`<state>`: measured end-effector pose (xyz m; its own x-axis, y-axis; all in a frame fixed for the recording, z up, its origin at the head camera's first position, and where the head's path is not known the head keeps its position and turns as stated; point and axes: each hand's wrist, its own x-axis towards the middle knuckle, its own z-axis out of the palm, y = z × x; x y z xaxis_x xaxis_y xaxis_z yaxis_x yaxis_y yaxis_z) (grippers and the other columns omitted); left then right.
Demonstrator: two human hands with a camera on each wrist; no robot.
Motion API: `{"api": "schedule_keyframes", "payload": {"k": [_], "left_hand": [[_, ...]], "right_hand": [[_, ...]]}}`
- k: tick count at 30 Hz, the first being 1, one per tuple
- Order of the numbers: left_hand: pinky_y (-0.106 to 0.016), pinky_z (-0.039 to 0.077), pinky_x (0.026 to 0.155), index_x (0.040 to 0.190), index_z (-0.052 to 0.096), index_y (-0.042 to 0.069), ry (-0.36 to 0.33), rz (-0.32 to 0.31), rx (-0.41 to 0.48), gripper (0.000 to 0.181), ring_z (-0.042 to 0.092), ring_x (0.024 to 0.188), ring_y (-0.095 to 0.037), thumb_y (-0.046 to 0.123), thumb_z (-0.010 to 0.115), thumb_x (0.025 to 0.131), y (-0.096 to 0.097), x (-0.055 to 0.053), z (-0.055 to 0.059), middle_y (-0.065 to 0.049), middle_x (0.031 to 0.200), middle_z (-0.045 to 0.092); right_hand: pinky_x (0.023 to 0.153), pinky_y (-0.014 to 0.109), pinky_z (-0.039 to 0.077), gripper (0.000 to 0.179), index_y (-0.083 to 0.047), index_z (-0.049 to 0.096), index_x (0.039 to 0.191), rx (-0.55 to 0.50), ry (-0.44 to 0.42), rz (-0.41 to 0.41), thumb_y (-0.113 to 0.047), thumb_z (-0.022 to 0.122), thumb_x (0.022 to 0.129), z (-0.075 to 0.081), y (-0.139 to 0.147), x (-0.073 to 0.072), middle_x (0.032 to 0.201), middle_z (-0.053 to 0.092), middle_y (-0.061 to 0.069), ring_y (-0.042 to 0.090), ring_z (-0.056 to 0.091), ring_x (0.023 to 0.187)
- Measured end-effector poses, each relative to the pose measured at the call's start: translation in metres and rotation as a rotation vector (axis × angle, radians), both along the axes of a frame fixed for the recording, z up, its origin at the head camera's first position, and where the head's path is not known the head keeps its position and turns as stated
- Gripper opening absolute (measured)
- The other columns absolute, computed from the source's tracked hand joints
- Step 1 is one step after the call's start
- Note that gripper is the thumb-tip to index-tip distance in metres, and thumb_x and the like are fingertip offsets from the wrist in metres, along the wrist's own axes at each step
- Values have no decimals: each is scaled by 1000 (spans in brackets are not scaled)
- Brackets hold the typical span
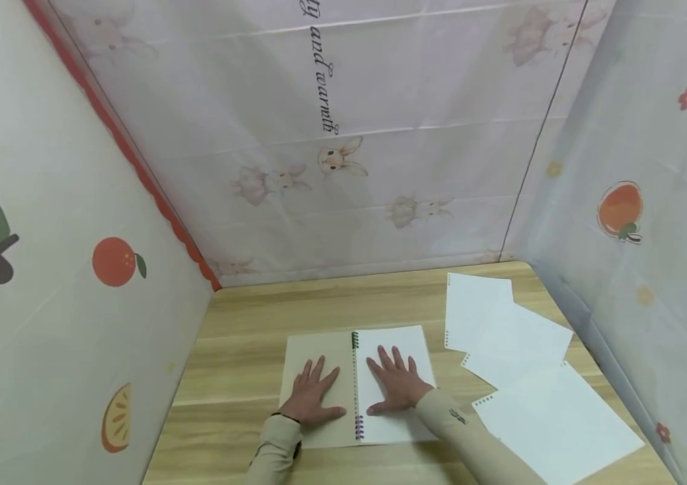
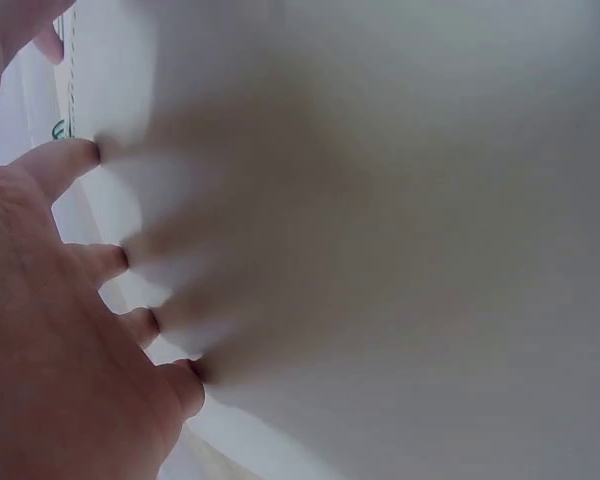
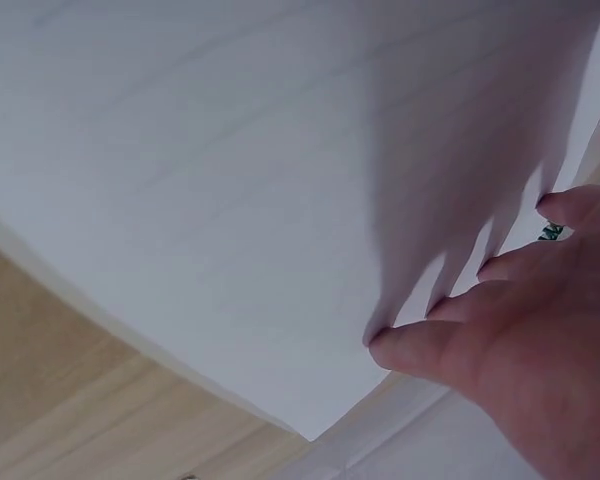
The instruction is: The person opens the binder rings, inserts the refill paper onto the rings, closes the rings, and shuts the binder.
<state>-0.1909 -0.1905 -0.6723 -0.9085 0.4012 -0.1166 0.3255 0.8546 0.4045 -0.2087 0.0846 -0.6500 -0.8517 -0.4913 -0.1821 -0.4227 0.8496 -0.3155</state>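
An open ring-bound notebook (image 1: 380,431) lies on the wooden table, its left side beige and its right side a white page. Green rings (image 1: 355,339) show at the top of the spine and purple rings (image 1: 360,427) at the bottom; small holes run between them. My left hand (image 1: 310,399) rests with fingers spread on the beige side. On the white page my right hand (image 1: 399,384) lies with its fingers spread too. In the left wrist view the fingertips (image 2: 112,257) touch the beige surface. The right wrist view has the fingertips (image 3: 400,345) on the white page.
Three loose white sheets (image 1: 555,424) with punched holes overlap on the right of the wooden table (image 1: 228,377). Printed fabric walls (image 1: 343,242) stand behind the table and along its left and right sides.
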Motion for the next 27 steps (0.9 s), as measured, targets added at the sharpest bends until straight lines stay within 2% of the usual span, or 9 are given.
{"api": "schedule_keyframes", "payload": {"k": [18,27], "left_hand": [[-77,20,119,158,43,15,-31,37,18,98,13,156,-56,61,80,81,16,14,15,-27,170,18],[-78,23,117,157,45,16,-27,40,13,97,15,156,-56,61,81,80,21,19,15,-27,170,20]], "right_hand": [[120,75,23,116,-21,32,163,5,29,10,-79,75,72,-6,16,6,174,16,16,49,15,159],[120,74,23,116,-23,33,163,0,26,-4,-79,77,70,-7,23,12,174,17,14,48,16,159]]}}
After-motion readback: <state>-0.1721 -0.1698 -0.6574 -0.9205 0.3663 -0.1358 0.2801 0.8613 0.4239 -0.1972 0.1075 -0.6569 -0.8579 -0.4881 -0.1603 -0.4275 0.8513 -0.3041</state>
